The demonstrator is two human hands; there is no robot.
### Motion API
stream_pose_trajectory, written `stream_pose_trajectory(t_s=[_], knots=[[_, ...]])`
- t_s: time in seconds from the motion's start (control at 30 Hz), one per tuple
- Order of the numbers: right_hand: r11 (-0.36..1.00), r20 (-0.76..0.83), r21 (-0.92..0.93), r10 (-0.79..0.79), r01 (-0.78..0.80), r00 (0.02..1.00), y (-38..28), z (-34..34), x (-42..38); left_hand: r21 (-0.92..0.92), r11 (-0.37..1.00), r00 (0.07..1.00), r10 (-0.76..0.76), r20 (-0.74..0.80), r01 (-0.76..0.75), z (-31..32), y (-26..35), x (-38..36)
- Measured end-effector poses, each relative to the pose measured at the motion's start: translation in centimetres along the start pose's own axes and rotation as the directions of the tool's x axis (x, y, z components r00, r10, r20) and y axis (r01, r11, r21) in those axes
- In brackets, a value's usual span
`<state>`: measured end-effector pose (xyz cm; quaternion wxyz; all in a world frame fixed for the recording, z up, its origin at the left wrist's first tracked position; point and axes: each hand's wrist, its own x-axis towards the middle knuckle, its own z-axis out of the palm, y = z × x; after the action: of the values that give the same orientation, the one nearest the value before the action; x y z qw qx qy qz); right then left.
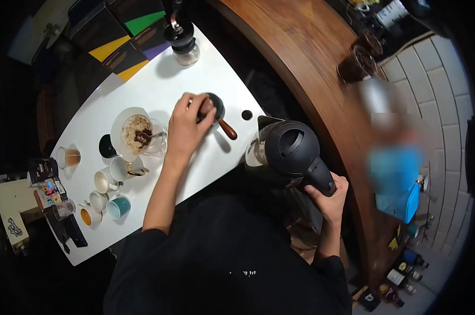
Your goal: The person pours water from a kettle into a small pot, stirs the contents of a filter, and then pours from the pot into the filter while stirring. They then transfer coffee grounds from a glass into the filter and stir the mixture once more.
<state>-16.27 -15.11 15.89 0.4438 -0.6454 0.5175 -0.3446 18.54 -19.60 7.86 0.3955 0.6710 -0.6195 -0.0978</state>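
Note:
My left hand [187, 123] reaches over the white table, its fingers closed around the round brown knob [207, 106] on top of a small dark pot. The pot's wooden side handle [227, 129] points toward me. My right hand [329, 199] grips the handle of a black electric kettle [291, 147] at the table's right edge; its lid faces up and its clear side shows. Left of my left forearm, a coffee dripper [134, 132] holds a paper filter with wet grounds, a darker patch and a spoon.
A hand coffee grinder [183, 44] stands at the table's far end. Several cups [105, 181] crowd the left side, near a glass of brown liquid [68, 157]. A curved wooden counter [295, 58] runs along the right, carrying a blue box [400, 207] and bottles [397, 278].

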Motion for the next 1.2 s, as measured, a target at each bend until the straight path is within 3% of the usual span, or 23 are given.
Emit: stream_pose_trajectory(t_s=[0.13,0.23,0.37,0.5,0.6,0.77,1.2], knots=[[0.998,0.053,-0.003,0.065,-0.065,0.996,-2.6,0.2,3.9,-0.082,0.995,0.998,0.048,-0.035,-0.050,-2.7,1.8,-3.9],[0.983,0.165,-0.168,0.101,-0.073,0.981,-3.6,0.0,6.5,-0.205,0.978,0.999,-0.039,0.033,0.045,-2.4,2.2,-6.9],[0.980,0.215,-0.179,0.124,-0.085,0.969,-4.4,1.2,9.6,-0.336,0.938,0.992,-0.049,0.112,0.084,-0.5,2.0,-8.8],[0.940,0.284,-0.332,0.180,-0.079,0.942,-5.1,2.3,12.6,-0.293,0.956,0.993,0.007,0.116,0.027,-0.9,1.3,-9.4],[0.921,0.327,-0.385,0.197,-0.061,0.924,-5.7,3.8,14.3,-0.319,0.944,0.984,-0.028,0.175,0.083,-1.0,0.2,-10.2],[0.791,0.361,-0.610,0.224,0.047,0.905,-7.2,5.8,16.4,-0.355,0.932,0.988,-0.016,0.156,0.071,-1.2,-0.6,-10.7],[0.680,0.409,-0.727,0.320,0.093,0.854,-10.9,8.9,19.0,-0.447,0.892,0.988,-0.002,0.154,0.071,-1.2,-1.6,-11.5]])
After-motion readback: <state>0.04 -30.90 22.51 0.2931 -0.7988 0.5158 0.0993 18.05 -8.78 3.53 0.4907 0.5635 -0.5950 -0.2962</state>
